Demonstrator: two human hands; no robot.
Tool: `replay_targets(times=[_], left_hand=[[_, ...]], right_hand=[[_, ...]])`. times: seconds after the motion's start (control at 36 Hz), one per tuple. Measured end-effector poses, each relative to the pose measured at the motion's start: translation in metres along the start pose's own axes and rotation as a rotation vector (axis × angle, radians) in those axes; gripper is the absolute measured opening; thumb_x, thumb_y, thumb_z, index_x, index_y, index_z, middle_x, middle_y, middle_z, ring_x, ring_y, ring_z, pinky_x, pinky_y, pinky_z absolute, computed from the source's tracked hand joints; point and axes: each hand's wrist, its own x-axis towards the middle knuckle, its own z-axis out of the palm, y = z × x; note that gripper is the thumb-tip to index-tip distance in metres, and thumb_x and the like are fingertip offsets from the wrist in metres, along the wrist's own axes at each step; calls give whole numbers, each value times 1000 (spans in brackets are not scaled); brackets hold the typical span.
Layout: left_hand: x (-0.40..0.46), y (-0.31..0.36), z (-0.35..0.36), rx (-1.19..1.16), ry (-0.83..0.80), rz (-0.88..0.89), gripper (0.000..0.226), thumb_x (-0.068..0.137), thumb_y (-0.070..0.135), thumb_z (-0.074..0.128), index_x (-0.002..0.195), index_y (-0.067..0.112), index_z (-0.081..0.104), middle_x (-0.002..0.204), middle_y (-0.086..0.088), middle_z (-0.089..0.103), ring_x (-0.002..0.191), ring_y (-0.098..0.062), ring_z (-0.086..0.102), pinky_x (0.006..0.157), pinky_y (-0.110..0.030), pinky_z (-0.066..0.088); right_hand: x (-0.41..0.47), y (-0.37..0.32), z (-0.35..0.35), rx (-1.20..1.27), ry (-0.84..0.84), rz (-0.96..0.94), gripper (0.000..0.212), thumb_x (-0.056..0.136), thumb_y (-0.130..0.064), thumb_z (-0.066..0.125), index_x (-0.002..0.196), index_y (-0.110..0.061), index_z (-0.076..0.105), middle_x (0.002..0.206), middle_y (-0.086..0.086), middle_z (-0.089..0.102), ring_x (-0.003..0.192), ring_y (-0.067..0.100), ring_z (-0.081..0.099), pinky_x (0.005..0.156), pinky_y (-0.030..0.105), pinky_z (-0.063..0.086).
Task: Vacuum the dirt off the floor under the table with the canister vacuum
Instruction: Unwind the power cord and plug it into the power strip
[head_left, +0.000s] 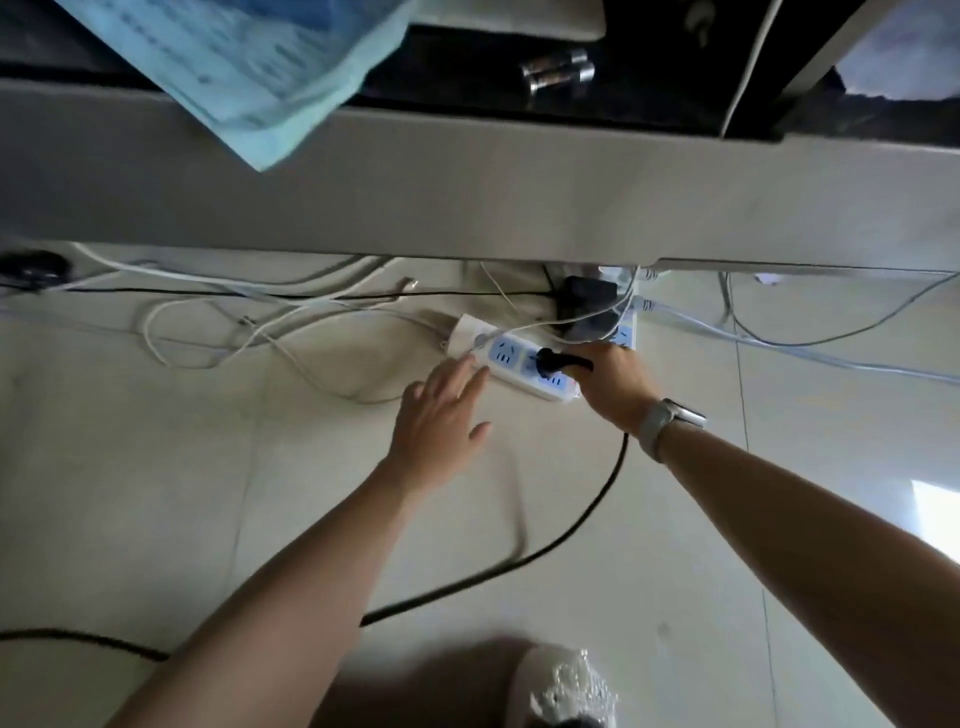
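Our right hand (608, 382) grips the black plug (550, 360) at the white power strip (511, 364) on the floor; our left hand (441, 410), fingers straight, touches the strip's end

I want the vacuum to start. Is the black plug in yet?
Cannot tell: the right hand holds the black plug at the power strip, hiding its prongs.

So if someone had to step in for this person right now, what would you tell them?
Right hand grips the black plug at the white power strip on the floor; whether it is fully seated is unclear. Left hand is open, fingertips at the strip's near edge. The black cord trails back across the tiles. The vacuum is out of view. All the vacuuming under the table is left.
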Motion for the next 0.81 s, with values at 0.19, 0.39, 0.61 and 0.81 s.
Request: replay_targets(times=[0.19, 0.39, 0.61, 0.81], left_hand=[[26, -14, -1, 191, -222, -65, 79, 97, 46, 40, 152, 19, -10, 159, -1, -17, 147, -17, -12, 117, -49, 7], [45, -13, 2, 161, -205, -58, 80, 96, 47, 42, 152, 12, -2, 160, -4, -14, 147, -15, -8, 117, -46, 10], [28, -23, 12, 136, -173, -21, 82, 94, 45, 44, 153, 16, -6, 159, -4, -17, 147, -15, -13, 114, -36, 17], [15, -25, 15, 25, -150, -5, 84, 93, 40, 49, 152, 16, -5, 158, -3, -17, 145, -14, -18, 110, -35, 25]], right_hand=[[9, -13, -2, -148, -23, 15, 22, 93, -18, 50, 105, -16, 69, 100, 13, 66, 87, 34, 58, 68, 33, 44], [8, -41, -5, -256, -47, -5, 17, 90, -5, 46, 97, -3, 61, 85, 13, 57, 73, 31, 47, 65, 34, 38], [-7, -36, 12, -93, -31, 15, 20, 93, -15, 51, 105, -5, 63, 97, 15, 64, 83, 34, 56, 70, 38, 45], [-16, -48, 27, -141, 25, 10, 16, 93, -8, 46, 104, -4, 57, 98, 14, 62, 72, 28, 45, 62, 32, 32]])
